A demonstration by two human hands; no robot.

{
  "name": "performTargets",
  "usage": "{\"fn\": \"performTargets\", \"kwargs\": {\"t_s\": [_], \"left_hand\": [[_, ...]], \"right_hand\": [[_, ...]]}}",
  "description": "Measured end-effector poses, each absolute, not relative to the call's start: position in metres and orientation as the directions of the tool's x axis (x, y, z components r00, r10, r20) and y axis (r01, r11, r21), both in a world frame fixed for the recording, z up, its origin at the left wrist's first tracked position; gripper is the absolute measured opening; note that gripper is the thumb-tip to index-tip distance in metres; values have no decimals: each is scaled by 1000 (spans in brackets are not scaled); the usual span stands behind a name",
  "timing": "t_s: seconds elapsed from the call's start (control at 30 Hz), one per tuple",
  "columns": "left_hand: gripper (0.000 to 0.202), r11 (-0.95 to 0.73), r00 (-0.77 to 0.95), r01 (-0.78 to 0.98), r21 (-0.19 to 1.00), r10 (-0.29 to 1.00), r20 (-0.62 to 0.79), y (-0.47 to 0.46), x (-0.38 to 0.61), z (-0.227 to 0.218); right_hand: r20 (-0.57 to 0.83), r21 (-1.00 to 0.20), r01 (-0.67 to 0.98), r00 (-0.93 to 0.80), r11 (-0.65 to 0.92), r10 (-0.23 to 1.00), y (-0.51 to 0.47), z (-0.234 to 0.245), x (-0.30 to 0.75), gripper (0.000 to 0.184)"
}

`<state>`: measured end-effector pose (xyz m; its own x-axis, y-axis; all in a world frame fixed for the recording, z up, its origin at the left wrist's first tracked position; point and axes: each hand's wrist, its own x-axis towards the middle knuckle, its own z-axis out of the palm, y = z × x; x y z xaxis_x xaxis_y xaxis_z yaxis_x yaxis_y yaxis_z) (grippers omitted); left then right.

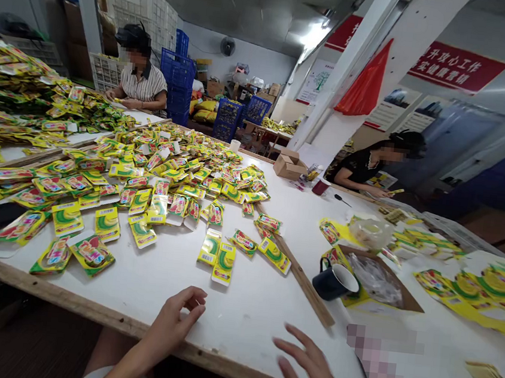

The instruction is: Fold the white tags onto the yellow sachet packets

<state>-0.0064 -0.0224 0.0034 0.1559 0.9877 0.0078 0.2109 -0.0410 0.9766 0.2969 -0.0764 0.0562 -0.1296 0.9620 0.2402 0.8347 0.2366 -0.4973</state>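
My left hand [175,320] hovers at the table's near edge, fingers loosely curled, with a gap between thumb and fingertips and nothing in it. To its right, my right hand [312,372] has its fingers spread and holds nothing. Just beyond my left hand, a yellow-green carton [223,264] lies flat on the white table [249,309], beside a similar carton [209,247]. Another yellow carton [274,255] rests against a wooden strip [304,278]. Farther back spreads a large heap of printed cartons [181,175], some with open flaps.
A dark mug [335,281] stands beside an open box holding clear plastic bags [376,280]. Flat yellow packaging [476,291] lies at the right. A small cardboard box [290,164] sits farther back. Two people work at the far sides, one at left [144,84], one at right [366,165].
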Motion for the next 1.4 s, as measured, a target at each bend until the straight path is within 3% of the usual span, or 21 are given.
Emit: {"fn": "performTargets", "kwargs": {"t_s": [0.17,0.33,0.5,0.6,0.73,0.87,1.03,1.17,1.33,1.4], "left_hand": [[20,-74,117,194,978,992,52,-24,-12,3],[21,-49,56,123,991,998,43,-18,-17,-1],[39,-197,0,181,964,980,200,-17,-11,-7],[49,-237,92,132,963,970,226,-19,-4,-5],[40,-160,249,27,987,957,148,-22,1,0],[32,-157,218,61,986,966,141,-22,-2,2],[21,-166,235,137,977,963,131,-16,-6,7],[14,-227,221,147,963,956,192,-11,-5,9],[21,-226,165,64,972,963,213,-12,1,6],[20,-237,148,76,969,963,224,-14,3,8]], "right_hand": [[246,-534,788,-203,307,948,-6,1,193,24],[213,-599,750,-190,282,958,22,-5,173,43],[299,-803,493,-152,334,942,-1,41,182,25],[288,-885,349,-114,309,951,-11,58,178,21],[202,-961,184,-36,205,979,-17,40,171,24],[151,-989,4,83,151,985,-26,8,166,27],[56,-995,78,-1,56,998,-27,4,166,26],[128,-976,177,-16,129,992,-18,9,163,24],[160,-981,129,113,145,981,-16,4,157,23],[186,-971,169,86,170,979,-20,5,157,22]]}}
